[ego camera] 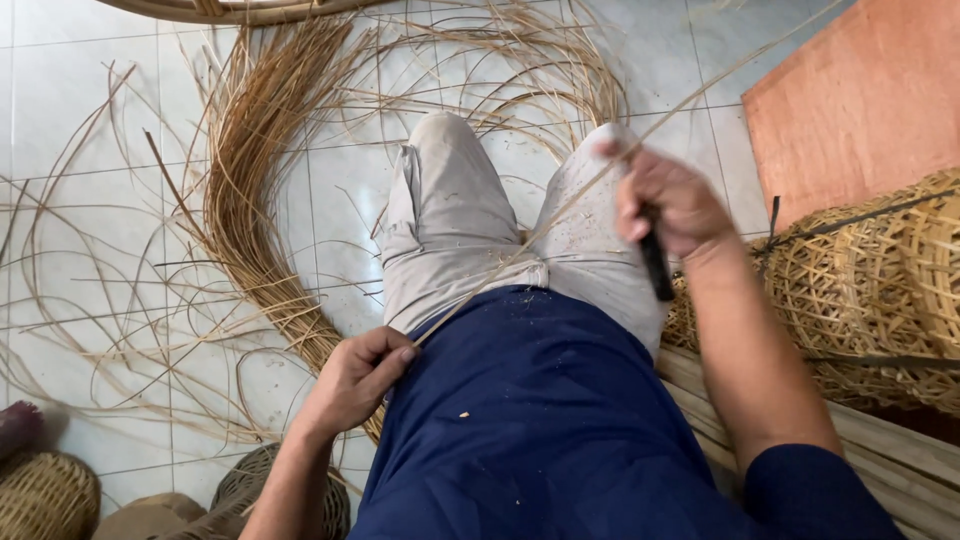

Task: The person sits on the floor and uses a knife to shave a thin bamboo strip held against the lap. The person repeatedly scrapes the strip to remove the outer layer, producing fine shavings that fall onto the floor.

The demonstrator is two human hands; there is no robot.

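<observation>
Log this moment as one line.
left hand: pinches strip end | right hand: grips black-handled tool on rattan strip | strip: taut across lap

The left hand (358, 378) sat low beside the left thigh (445, 225), fingers curled shut in a pinch, forearm bare. The right hand (668, 205) was up over the right knee, across from that thigh, fist closed, knuckles up, wrist bent, with its forearm angling back toward the body.
</observation>
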